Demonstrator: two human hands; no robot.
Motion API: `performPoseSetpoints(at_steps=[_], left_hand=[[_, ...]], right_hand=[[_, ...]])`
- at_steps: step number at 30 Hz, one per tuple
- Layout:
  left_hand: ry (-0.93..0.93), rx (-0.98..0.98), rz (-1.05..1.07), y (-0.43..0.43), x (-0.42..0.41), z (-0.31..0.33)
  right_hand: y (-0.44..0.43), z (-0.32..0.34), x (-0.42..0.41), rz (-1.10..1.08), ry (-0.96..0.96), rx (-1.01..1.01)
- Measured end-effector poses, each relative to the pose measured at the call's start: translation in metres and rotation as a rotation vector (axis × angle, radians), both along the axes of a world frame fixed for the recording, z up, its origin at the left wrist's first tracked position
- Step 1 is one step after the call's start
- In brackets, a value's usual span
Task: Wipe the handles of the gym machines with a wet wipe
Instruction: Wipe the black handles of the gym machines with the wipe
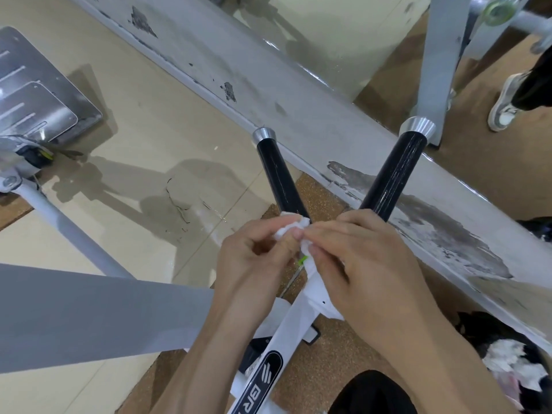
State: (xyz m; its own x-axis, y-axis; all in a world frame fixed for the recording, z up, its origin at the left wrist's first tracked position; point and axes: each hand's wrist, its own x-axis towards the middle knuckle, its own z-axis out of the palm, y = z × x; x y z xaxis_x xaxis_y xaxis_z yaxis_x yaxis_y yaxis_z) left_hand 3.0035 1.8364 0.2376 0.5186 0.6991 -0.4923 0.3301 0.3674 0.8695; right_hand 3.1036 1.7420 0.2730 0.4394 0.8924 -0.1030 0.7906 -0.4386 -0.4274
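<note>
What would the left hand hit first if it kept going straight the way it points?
Most likely the left black handle: the left hand, pinching the wet wipe with the right hand, points up at its lower end. Depth is unclear.

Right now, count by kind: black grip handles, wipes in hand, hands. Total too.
Black handles: 2
Wet wipe: 1
Hands: 2, left hand and right hand, both pinching the wet wipe
Total: 5
</note>
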Motion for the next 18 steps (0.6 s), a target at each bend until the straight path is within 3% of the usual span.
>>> performPoseSetpoints(at_steps=[5,8,10,14,18], left_hand=[[0.15,0.223,-0.06,0.002,0.02,0.002],[0.387,0.622,-0.41,0.007,0.044,0.016],[0.467,0.712,-0.532,0.01,0.056,0.027],[0.425,0.624,-0.504,0.014,0.048,0.02],[0.145,0.026,0.044,0.007,0.008,0.001]], right_hand=[[-0.005,-0.006,-0.003,-0.15,-0.025,0.14],[0.0,-0.005,-0.001,-0.182,-0.001,0.109],[0.003,-0.003,0.002,-0.185,0.002,0.082],[0.012,0.006,0.006,-0.138,-0.002,0.019],[0.038,0.02,0.02,0.021,0.039,-0.308]])
